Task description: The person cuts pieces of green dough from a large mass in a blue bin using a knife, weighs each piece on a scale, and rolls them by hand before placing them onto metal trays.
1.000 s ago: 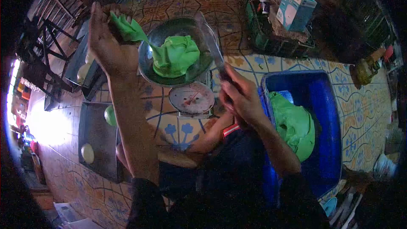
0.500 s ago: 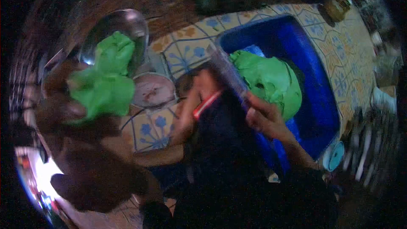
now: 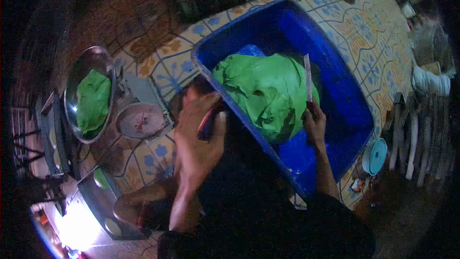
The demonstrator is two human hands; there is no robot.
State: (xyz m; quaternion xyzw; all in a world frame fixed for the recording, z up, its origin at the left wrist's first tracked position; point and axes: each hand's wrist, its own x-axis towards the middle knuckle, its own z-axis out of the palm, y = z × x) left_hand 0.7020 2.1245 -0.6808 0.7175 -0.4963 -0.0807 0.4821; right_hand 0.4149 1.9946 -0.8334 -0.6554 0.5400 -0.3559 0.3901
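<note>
My right hand (image 3: 315, 121) grips a knife (image 3: 308, 77) with a pale blade pointing up, over the right side of a big green dough mass (image 3: 268, 91). That dough, folded and dented on top, lies in a deep blue tub (image 3: 330, 50). Just outside the tub's near-left rim is my left hand (image 3: 199, 132), slightly blurred, its thumb apart from the fingers and no dough in it. A red-edged strip (image 3: 205, 119) shows behind its thumb. To the left, a smaller green dough piece (image 3: 93, 100) sits in a metal bowl (image 3: 108, 64).
A scale (image 3: 143, 121) with a round pan stands beside the bowl on the patterned tile floor (image 3: 170, 74). Dark trays (image 3: 88, 187) lie at lower left near a bright light. Another person's arm (image 3: 143, 201) reaches in there. A turquoise lid (image 3: 374, 157) is right of the tub.
The green dough stretched over the bowl's edge at left is gone from there; one piece now lies inside. My knife has swung from the tub's near rim to upright at right. The view has shifted.
</note>
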